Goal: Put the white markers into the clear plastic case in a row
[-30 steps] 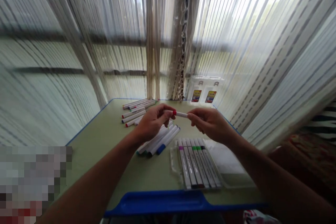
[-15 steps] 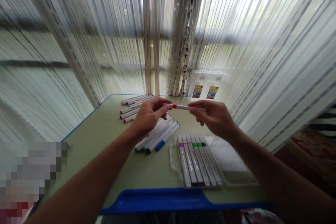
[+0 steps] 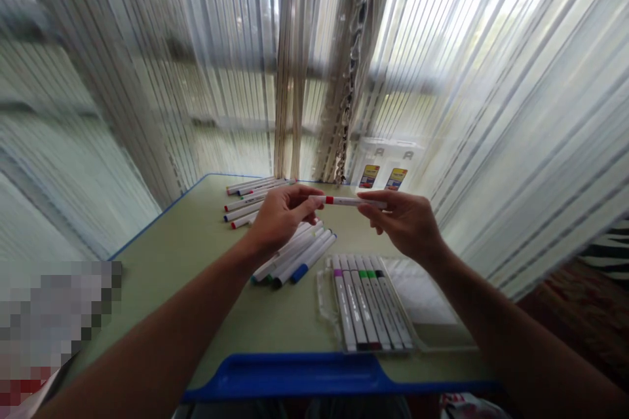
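Note:
Between my two hands a white marker (image 3: pixel 344 201) with a red band is held level above the table. My left hand (image 3: pixel 285 213) pinches its left end, and my right hand (image 3: pixel 400 213) grips the right end between thumb and fingers. Below my left hand lie several loose white markers (image 3: pixel 305 255) with coloured ends, partly hidden by the hand. More markers (image 3: pixel 243 209) lie behind it to the left. Nearer to me, a clear plastic case (image 3: pixel 324 294) holds a row of markers (image 3: pixel 368 304) with purple, green and black bands.
The green tabletop (image 3: pixel 162 249) has a blue edge and a blue tray (image 3: pixel 299 373) at the front. Two clear packages with labels (image 3: pixel 383 167) stand at the back by the string curtain (image 3: pixel 236 78). A striped cloth (image 3: pixel 609 249) shows at the far right.
The marker and both hands have shifted very slightly right in view. Both hands keep their grip; the camera view has tilted a little.

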The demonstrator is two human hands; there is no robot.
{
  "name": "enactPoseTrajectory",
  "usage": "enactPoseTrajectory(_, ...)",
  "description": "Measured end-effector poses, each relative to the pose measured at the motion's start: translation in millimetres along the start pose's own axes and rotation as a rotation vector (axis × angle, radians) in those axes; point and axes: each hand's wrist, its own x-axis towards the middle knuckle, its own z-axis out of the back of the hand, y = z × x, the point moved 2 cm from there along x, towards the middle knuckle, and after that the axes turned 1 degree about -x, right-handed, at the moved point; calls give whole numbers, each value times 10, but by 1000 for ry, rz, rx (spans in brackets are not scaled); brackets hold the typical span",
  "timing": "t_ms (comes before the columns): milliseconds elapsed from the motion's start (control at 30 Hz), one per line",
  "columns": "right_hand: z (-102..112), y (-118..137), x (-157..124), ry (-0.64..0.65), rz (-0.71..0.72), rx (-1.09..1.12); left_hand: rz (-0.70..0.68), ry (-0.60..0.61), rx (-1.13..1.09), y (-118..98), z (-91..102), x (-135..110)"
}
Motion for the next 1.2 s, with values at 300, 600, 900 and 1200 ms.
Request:
enactPoseTrajectory(300,45,-36,64,4,-158,305,28,184,-208,-57,-51,-64)
enactPoseTrajectory(600,43,-60,69,111,-262,454,57,304,-257,-71,-65,-102)
enactPoseTrajectory(900,35,-22,57,98,-229,449,56,297,-252,-69,-52,-93)
enactPoseTrajectory(1200,39,2,52,88,-167,414,144,283,-306,-104,-66,-103)
